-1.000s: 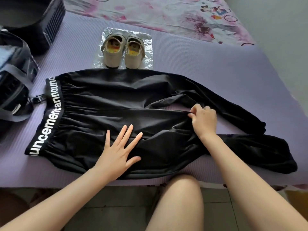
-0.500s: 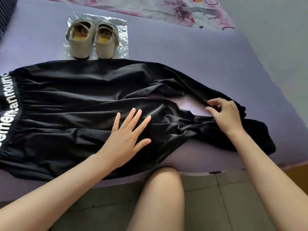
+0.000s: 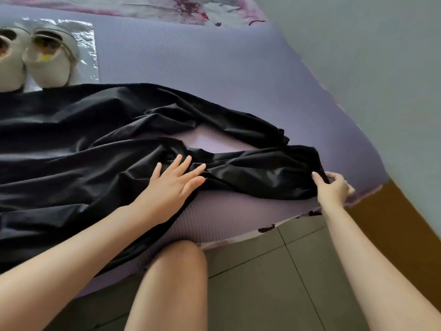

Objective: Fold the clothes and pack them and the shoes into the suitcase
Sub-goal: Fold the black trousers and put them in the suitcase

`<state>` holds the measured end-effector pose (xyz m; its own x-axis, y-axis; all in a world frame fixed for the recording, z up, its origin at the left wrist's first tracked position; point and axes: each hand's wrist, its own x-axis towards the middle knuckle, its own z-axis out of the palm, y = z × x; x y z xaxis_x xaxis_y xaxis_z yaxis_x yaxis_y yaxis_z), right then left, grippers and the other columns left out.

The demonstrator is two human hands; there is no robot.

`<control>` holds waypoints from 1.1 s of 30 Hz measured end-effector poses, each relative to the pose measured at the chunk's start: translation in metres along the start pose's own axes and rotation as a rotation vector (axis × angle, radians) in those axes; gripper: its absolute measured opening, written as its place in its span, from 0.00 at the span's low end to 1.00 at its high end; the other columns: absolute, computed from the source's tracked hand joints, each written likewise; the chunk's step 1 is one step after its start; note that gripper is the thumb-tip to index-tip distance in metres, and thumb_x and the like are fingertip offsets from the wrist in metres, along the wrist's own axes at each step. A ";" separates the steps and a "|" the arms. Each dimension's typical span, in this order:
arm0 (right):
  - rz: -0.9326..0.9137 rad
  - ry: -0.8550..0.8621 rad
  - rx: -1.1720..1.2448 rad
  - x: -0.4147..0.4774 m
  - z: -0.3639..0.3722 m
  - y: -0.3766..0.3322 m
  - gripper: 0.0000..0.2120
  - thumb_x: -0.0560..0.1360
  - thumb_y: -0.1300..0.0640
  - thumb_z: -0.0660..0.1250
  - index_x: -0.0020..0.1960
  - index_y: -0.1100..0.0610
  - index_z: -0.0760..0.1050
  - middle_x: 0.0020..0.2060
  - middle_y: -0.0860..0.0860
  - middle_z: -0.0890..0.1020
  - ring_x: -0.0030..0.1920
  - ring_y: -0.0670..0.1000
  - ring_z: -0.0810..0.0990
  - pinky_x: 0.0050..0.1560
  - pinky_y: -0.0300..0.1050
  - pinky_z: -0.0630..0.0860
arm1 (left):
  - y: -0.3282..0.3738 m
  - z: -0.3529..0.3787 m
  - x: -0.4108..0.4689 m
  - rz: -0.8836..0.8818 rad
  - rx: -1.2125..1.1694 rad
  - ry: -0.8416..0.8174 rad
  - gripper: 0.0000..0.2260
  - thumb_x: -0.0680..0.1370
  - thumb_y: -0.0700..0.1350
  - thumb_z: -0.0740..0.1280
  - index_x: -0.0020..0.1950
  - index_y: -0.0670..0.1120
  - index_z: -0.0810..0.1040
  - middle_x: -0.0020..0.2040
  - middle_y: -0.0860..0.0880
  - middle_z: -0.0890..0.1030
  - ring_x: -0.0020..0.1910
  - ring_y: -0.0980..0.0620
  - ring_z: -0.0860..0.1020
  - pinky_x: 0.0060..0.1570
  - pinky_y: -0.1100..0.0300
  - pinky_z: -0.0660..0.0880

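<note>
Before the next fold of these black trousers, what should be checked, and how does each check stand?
1. Left hand flat on the black trousers, anchoring them: ok.
2. Right hand pinches the near leg's cuff: ok.
3. Legs laid together: not ok; purple mat shows between the far leg and the near one.
4. Fabric smooth: not ok; creases run beside the left hand.
5. Shoes apart from the trousers' far edge: cannot tell.
6. Suitcase within reach: cannot tell; out of view.
</note>
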<state>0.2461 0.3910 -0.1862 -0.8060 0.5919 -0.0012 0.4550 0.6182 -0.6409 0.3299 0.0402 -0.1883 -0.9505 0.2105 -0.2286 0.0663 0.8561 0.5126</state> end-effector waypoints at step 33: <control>-0.091 0.133 -0.067 0.097 0.004 -0.039 0.12 0.76 0.47 0.64 0.55 0.51 0.76 0.53 0.51 0.80 0.52 0.46 0.72 0.69 0.52 0.56 | -0.003 -0.024 0.092 -0.188 -0.075 0.578 0.08 0.78 0.46 0.64 0.54 0.45 0.78 0.48 0.47 0.74 0.52 0.45 0.73 0.54 0.50 0.68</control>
<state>0.1487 0.4223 -0.1641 -0.7896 0.5927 0.1589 0.4106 0.7028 -0.5809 0.2348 0.0460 -0.1914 -0.9561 -0.2493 0.1538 -0.1206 0.8136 0.5688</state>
